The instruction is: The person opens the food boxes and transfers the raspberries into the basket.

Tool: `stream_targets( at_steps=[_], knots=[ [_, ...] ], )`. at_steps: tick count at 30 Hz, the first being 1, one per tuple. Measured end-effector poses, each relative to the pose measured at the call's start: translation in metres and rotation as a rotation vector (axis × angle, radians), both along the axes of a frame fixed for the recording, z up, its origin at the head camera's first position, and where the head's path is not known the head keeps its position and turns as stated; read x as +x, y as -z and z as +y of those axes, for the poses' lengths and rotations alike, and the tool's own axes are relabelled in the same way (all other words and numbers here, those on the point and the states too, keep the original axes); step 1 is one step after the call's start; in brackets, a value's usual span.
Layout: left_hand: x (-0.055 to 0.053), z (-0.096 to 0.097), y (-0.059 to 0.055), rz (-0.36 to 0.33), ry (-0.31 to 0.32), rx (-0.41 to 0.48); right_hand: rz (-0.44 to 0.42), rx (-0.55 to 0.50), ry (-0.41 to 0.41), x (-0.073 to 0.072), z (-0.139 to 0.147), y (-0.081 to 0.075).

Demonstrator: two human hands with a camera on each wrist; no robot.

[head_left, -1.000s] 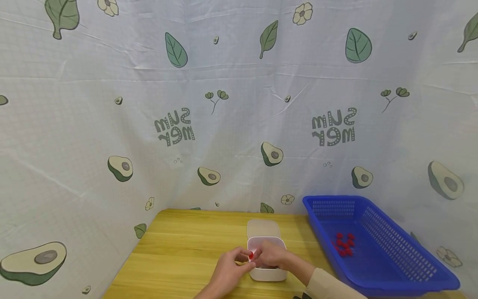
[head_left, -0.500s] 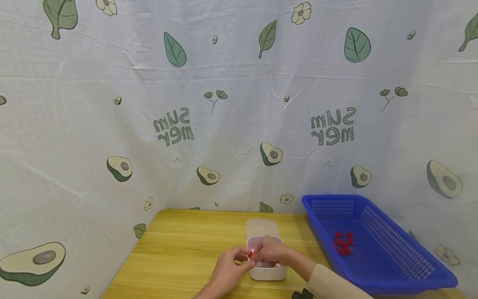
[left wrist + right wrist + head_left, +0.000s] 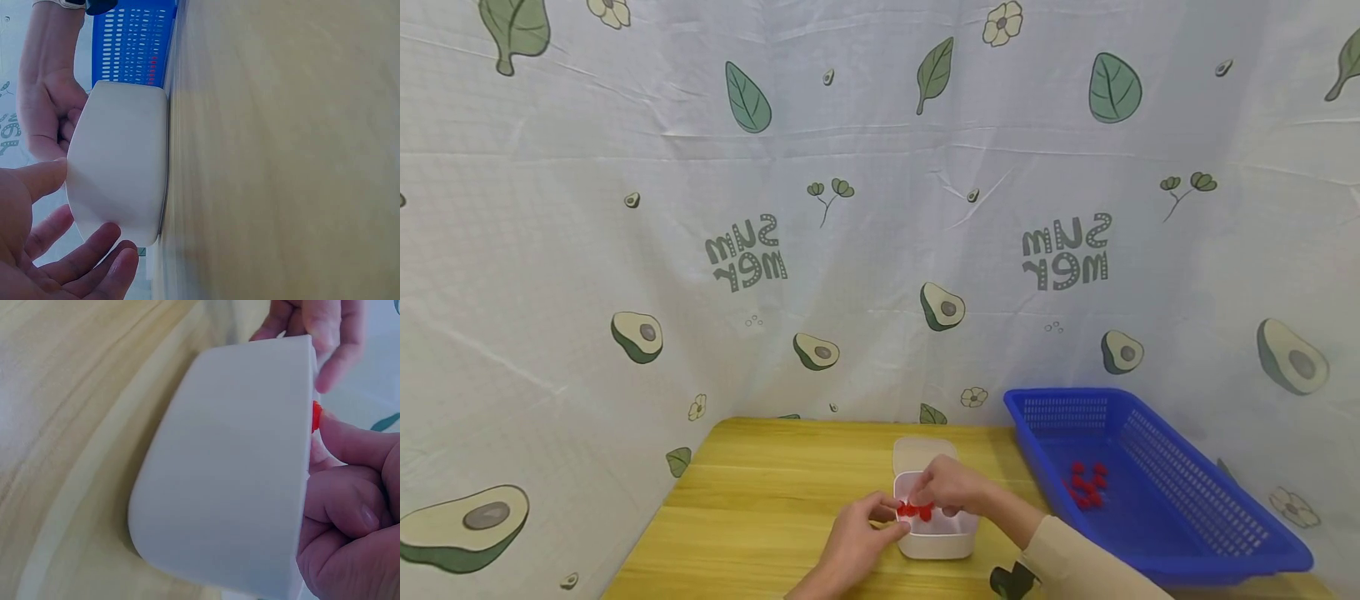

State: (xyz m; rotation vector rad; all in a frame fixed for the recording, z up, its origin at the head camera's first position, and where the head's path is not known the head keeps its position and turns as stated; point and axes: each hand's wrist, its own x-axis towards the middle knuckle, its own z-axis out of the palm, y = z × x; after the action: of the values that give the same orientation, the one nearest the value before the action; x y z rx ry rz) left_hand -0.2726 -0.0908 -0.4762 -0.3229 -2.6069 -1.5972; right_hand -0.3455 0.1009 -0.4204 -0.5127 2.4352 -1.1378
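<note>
A white box [image 3: 937, 546] with rounded corners stands on the wooden table, its flap lid [image 3: 921, 452] folded back behind it. My left hand [image 3: 861, 535] holds the box's left end; its thumb is at the near rim, and its fingers [image 3: 94, 250] lie along the outside wall. Over the opening, my right hand [image 3: 953, 487] pinches a small red piece [image 3: 317, 417] between thumb and fingertips, its other fingers curled. Several small red pieces [image 3: 913, 510] sit together inside by the left wall. The box wall hides most of the inside in both wrist views.
A blue slotted basket [image 3: 1195, 533] stands to the right, close beside the right forearm. Several small red pieces [image 3: 1086, 486] lie on its floor. A printed curtain [image 3: 865, 250] hangs behind the wooden table [image 3: 775, 492]. A dark device [image 3: 1011, 581] is by the right sleeve.
My right hand has lifted slightly and shifted back within the box opening, uncovering more red pieces along the left wall. My left hand stays at the box's left end.
</note>
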Motion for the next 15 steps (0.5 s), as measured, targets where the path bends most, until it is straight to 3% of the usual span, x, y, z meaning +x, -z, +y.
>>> stream_targets(
  at_steps=[15],
  knots=[
    [-0.002,0.002,-0.001,-0.058,-0.014,0.011,0.004,-0.006,0.087,-0.012,0.024,-0.027]
  ],
)
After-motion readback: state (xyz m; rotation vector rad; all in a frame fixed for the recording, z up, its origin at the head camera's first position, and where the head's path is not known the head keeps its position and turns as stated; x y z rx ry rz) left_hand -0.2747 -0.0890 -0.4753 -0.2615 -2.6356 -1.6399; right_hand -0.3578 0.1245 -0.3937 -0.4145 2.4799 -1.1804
